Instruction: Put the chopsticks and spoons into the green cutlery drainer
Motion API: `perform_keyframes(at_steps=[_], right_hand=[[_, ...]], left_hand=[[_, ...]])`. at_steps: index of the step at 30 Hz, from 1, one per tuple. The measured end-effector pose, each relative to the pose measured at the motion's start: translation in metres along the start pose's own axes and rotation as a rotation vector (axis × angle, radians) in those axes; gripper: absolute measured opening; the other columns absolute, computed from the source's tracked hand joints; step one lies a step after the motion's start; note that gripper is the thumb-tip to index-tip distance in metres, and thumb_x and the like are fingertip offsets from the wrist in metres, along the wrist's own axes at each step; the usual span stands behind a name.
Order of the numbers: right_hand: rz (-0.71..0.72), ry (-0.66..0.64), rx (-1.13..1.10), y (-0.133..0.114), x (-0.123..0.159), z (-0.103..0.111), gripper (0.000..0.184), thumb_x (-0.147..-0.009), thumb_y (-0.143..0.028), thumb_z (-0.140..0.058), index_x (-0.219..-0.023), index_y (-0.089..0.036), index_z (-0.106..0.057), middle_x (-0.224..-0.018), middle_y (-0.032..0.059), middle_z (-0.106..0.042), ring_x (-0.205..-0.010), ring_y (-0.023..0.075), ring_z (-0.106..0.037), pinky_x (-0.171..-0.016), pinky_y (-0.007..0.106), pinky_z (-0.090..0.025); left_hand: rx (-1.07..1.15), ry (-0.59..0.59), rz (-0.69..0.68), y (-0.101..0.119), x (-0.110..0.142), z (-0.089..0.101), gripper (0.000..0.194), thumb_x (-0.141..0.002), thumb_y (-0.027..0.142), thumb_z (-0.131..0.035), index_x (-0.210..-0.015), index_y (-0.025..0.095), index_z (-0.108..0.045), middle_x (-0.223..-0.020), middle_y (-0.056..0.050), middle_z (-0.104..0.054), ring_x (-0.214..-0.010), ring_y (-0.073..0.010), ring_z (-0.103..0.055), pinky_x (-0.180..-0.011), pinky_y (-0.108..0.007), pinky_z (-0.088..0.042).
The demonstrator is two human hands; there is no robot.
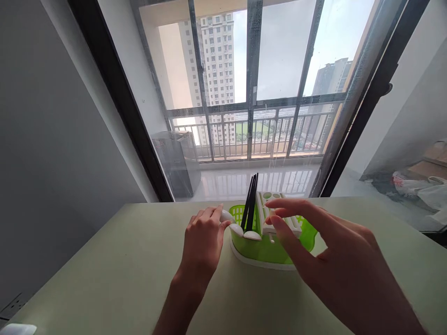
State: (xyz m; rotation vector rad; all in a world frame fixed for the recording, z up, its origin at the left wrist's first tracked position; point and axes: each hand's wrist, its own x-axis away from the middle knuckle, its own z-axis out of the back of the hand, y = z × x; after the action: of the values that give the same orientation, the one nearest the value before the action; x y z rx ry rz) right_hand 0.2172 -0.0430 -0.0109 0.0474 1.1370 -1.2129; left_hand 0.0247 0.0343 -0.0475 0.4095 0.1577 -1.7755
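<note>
A green utensil basket [258,251] with a white base stands on the table in front of me. Black chopsticks [250,204] lean upright in its left part. White spoons [252,236] hang with their bowls over the near left rim. My left hand [204,237] is closed at the basket's left end, thumb and index finger around a white spoon's bowl [227,216]. Across the basket top lies a white slotted rack [281,228] with round holes. My right hand [324,246] hovers in front of it, thumb and fingers apart; whether the fingertips touch the rack, I cannot tell.
The pale green table [139,270] reaches to a glass window with dark frames. A white object [19,329] lies at the near left corner. Beyond the glass are a grey cabinet [178,163] and a balcony railing. Bags [414,186] lie at the far right.
</note>
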Motion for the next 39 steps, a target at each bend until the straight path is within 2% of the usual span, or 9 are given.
perform_keyframes(at_steps=[5, 11, 15, 19, 23, 30, 34, 36, 39], right_hand=[[-0.01, -0.026, -0.006, 0.0, -0.002, -0.001, 0.012, -0.096, -0.032, -0.062, -0.103, -0.036, -0.071, -0.099, -0.0079, -0.082, -0.095, 0.0196, -0.077, -0.08, 0.03, -0.059], [-0.069, -0.14, 0.063, 0.005, -0.003, -0.002, 0.014, -0.099, -0.035, -0.059, -0.103, -0.033, -0.072, -0.104, -0.0027, -0.081, -0.092, 0.0236, -0.077, -0.078, 0.036, -0.058], [-0.093, -0.257, 0.15, 0.024, -0.004, -0.014, 0.027, -0.101, -0.038, -0.053, -0.122, -0.03, -0.068, -0.13, 0.0063, -0.072, -0.115, 0.03, -0.07, -0.088, 0.045, -0.059], [-0.113, -0.368, 0.263, 0.044, -0.004, -0.036, 0.048, -0.103, -0.045, -0.048, -0.143, -0.021, -0.058, -0.155, 0.0157, -0.053, -0.14, 0.0381, -0.053, -0.108, 0.06, -0.049], [-0.133, -0.416, 0.313, 0.05, -0.004, -0.051, 0.061, -0.108, -0.049, -0.031, -0.153, -0.013, -0.049, -0.164, 0.0188, -0.043, -0.154, 0.0361, -0.034, -0.12, 0.058, -0.036], [-0.163, -0.42, 0.351, 0.049, -0.006, -0.054, 0.078, -0.104, -0.065, -0.029, -0.155, -0.009, -0.047, -0.165, 0.016, -0.042, -0.155, 0.0339, -0.033, -0.121, 0.057, -0.037], [-0.176, -0.403, 0.357, 0.049, -0.008, -0.054, 0.07, -0.103, -0.057, -0.036, -0.154, -0.011, -0.048, -0.163, 0.0145, -0.045, -0.154, 0.0319, -0.037, -0.121, 0.056, -0.038], [-0.185, -0.391, 0.366, 0.051, -0.01, -0.054, 0.066, -0.101, -0.052, -0.039, -0.154, -0.013, -0.05, -0.162, 0.0139, -0.047, -0.153, 0.0312, -0.039, -0.12, 0.055, -0.039], [-0.204, -0.393, 0.378, 0.059, -0.013, -0.051, 0.063, -0.1, -0.047, -0.039, -0.152, -0.015, -0.051, -0.162, 0.0125, -0.048, -0.152, 0.03, -0.04, -0.121, 0.053, -0.039]], left_hand=[[0.046, -0.086, -0.013, 0.001, 0.0, 0.001, 0.033, -0.1, 0.023, -0.062, -0.133, 0.024, -0.068, -0.128, -0.006, -0.075, -0.113, -0.0248, -0.072, -0.101, -0.039, -0.055], [0.077, -0.021, -0.105, -0.002, 0.005, 0.0, 0.036, -0.101, 0.019, -0.056, -0.136, 0.019, -0.064, -0.129, -0.013, -0.074, -0.117, -0.0271, -0.07, -0.101, -0.043, -0.056], [0.093, 0.06, -0.154, 0.003, 0.01, 0.008, 0.043, -0.102, 0.02, -0.052, -0.145, 0.013, -0.056, -0.14, -0.016, -0.067, -0.131, -0.0292, -0.061, -0.108, -0.048, -0.053], [0.118, 0.118, -0.182, 0.008, 0.015, 0.02, 0.045, -0.103, 0.024, -0.052, -0.146, 0.012, -0.054, -0.144, -0.016, -0.064, -0.136, -0.0292, -0.057, -0.112, -0.049, -0.05], [0.145, 0.11, -0.219, 0.012, 0.02, 0.027, 0.044, -0.102, 0.02, -0.05, -0.146, 0.013, -0.054, -0.146, -0.014, -0.063, -0.139, -0.0288, -0.054, -0.114, -0.05, -0.049], [0.388, 0.073, -0.284, 0.027, 0.026, 0.037, 0.043, -0.101, 0.017, -0.05, -0.144, 0.021, -0.057, -0.146, -0.01, -0.062, -0.14, -0.0249, -0.053, -0.118, -0.047, -0.047], [0.655, 0.003, -0.176, 0.032, 0.027, 0.049, 0.039, -0.102, 0.027, -0.053, -0.139, 0.029, -0.062, -0.14, -0.006, -0.067, -0.117, -0.0231, -0.069, -0.083, -0.033, -0.064], [0.741, -0.038, -0.099, 0.033, 0.028, 0.053, 0.038, -0.102, 0.032, -0.054, -0.138, 0.033, -0.064, -0.136, -0.005, -0.07, -0.104, -0.0218, -0.073, -0.06, -0.025, -0.061], [0.773, -0.041, -0.041, 0.034, 0.03, 0.055, 0.036, -0.101, 0.035, -0.054, -0.136, 0.034, -0.066, -0.131, -0.003, -0.072, -0.106, -0.0237, -0.073, -0.054, -0.023, -0.057]])
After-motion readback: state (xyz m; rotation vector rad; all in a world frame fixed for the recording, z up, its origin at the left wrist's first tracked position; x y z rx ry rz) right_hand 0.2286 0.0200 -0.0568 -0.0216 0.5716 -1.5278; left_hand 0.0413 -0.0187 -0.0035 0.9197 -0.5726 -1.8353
